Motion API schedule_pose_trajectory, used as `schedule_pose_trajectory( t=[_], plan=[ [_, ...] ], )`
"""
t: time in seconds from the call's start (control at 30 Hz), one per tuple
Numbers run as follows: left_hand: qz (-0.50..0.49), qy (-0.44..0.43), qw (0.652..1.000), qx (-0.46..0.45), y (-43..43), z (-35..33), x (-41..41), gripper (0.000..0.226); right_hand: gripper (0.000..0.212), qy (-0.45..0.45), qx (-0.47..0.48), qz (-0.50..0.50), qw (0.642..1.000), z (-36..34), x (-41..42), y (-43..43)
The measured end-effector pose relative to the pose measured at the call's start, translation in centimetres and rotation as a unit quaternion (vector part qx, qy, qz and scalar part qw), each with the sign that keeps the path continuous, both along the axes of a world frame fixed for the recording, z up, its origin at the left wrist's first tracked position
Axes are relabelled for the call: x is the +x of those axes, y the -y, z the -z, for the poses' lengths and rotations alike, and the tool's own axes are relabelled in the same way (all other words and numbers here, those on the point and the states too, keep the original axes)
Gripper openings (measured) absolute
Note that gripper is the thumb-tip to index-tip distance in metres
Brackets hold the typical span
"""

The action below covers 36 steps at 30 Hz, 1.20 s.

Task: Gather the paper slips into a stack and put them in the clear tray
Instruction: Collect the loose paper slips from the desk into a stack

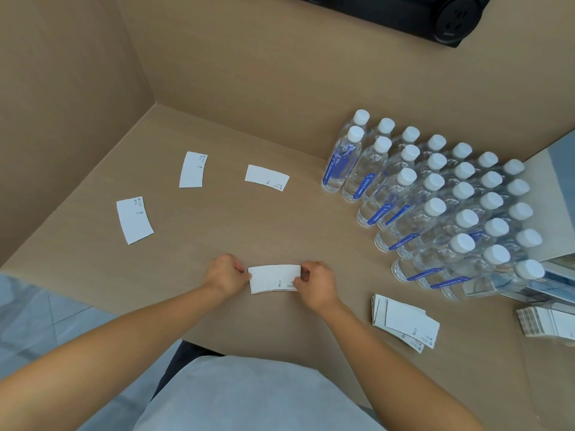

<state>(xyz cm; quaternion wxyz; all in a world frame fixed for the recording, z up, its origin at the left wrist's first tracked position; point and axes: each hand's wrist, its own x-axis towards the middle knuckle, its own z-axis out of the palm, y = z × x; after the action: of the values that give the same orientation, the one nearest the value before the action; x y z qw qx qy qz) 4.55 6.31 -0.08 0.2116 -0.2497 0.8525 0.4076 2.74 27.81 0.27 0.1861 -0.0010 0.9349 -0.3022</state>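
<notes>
A small stack of white paper slips (273,279) lies on the table in front of me. My left hand (225,275) pinches its left end and my right hand (315,283) pinches its right end. Three single slips lie farther out: one at the left (134,220), one at the far left centre (193,170), one in the far middle (267,177). A loose pile of slips (404,323) rests at the right. The clear tray (543,343) sits at the right edge with a bundle of slips (547,324) in it.
Several rows of water bottles (435,200) with white caps stand on the right half of the table. Walls close off the back and left. A black socket unit (457,17) is mounted high at the back. The table's near edge runs just before my torso.
</notes>
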Motion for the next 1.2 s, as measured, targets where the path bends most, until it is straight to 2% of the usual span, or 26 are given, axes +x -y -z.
schedule_pose_trajectory(
  t=[0.13, 0.23, 0.37, 0.53, 0.67, 0.87, 1.07, 1.2],
  plan=[
    [-0.040, 0.000, 0.999, -0.007, -0.1, -0.2, -0.6, 0.021, 0.029, 0.036, 0.001, 0.026, 0.999, -0.5, 0.5, 1.8],
    [-0.060, -0.012, 0.998, 0.000, 0.5, -0.4, -1.4, 0.026, 0.017, 0.057, -0.023, 0.064, 0.996, -0.4, 1.2, 2.8],
    [-0.054, -0.015, 0.998, -0.001, 1.0, -0.4, -2.0, 0.026, 0.013, 0.064, -0.061, 0.095, 0.992, -0.2, 2.0, 3.3],
    [-0.013, 0.004, 1.000, 0.004, 1.5, -0.2, -2.7, 0.020, 0.020, 0.082, -0.075, 0.127, 0.986, -0.4, 1.5, 2.7],
    [0.066, 0.042, 0.996, -0.039, 2.3, -1.1, -4.5, 0.008, 0.021, 0.082, -0.068, 0.136, 0.985, -0.5, -0.8, 1.9],
    [0.145, 0.011, 0.982, -0.119, 3.5, -2.4, -9.8, 0.013, 0.022, 0.035, -0.019, 0.090, 0.995, -1.0, -6.4, 2.6],
    [0.194, -0.013, 0.970, -0.144, 4.2, -3.2, -17.1, 0.021, 0.010, -0.007, 0.011, 0.021, 1.000, -1.8, -14.2, 5.0],
    [0.210, -0.023, 0.966, -0.146, 4.6, -2.8, -21.4, 0.030, 0.012, -0.020, 0.037, -0.013, 0.999, -1.7, -18.7, 6.6]
  ],
)
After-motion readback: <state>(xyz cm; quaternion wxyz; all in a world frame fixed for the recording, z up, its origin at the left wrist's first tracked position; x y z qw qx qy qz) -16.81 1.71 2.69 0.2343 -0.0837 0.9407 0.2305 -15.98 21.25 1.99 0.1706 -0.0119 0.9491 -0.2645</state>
